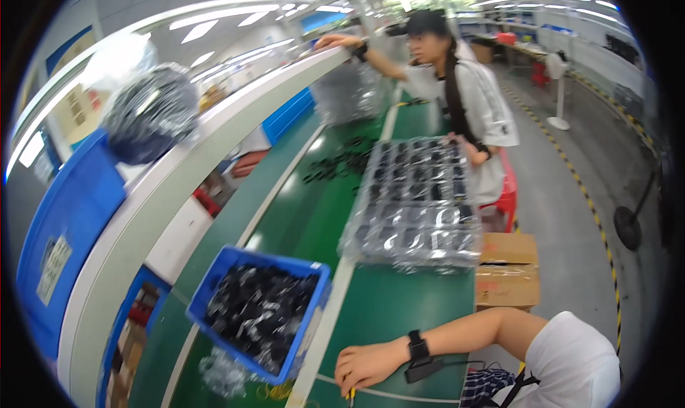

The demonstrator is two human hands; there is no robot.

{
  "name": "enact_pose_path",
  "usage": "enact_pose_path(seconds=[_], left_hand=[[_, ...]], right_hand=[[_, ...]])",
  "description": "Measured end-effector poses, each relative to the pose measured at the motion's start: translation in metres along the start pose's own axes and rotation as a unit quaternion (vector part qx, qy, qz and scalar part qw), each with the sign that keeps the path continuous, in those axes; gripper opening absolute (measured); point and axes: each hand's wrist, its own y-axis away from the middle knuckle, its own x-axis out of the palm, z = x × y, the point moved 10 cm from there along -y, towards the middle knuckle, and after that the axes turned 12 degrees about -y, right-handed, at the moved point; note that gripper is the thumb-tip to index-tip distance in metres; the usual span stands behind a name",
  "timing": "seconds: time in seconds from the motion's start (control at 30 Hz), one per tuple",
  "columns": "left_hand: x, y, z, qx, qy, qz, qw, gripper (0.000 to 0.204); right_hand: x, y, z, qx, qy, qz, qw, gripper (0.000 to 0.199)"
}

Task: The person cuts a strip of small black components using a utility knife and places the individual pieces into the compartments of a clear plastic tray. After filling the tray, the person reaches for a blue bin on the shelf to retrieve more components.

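Note:
My right hand (367,365) is low in the view over the green work surface (407,301), a black strap round its wrist. Its fingers are closed on a slim yellow tool (351,393); the lower edge cuts the tool off, so I cannot tell its kind. To the left of this hand, a blue bin (197,312) holds many small black parts (260,312), some with shiny clear film. Beyond it, clear plastic trays (410,247) with rows of dark pieces lie on the surface. My left hand is out of view.
A co-worker (478,87) sits farther along, one hand on the overhead rail (285,76), the other by the trays. Loose black parts (342,162) lie on the green belt. Clear bags (225,372) sit beside the bin. Cartons (508,272) stand right of the bench.

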Motion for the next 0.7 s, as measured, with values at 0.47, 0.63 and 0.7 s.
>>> enact_pose_path(seconds=[0.47, 0.63, 0.7], left_hand=[[0.0, 0.001, 0.007, -0.001, 0.054, -0.031, 0.998, 0.033], [-0.001, 0.002, 0.012, -0.001, 0.03, -0.017, 0.999, 0.033], [0.002, 0.005, 0.01, -0.004, 0.026, -0.011, 1.0, 0.033]], right_hand=[[-0.005, 0.0, -0.007, 0.025, 0.002, -0.002, 1.0, 0.024], [-0.001, -0.003, -0.001, 0.028, 0.025, 0.012, 0.999, 0.026], [-0.001, -0.002, -0.003, 0.03, 0.033, 0.019, 0.999, 0.026]])
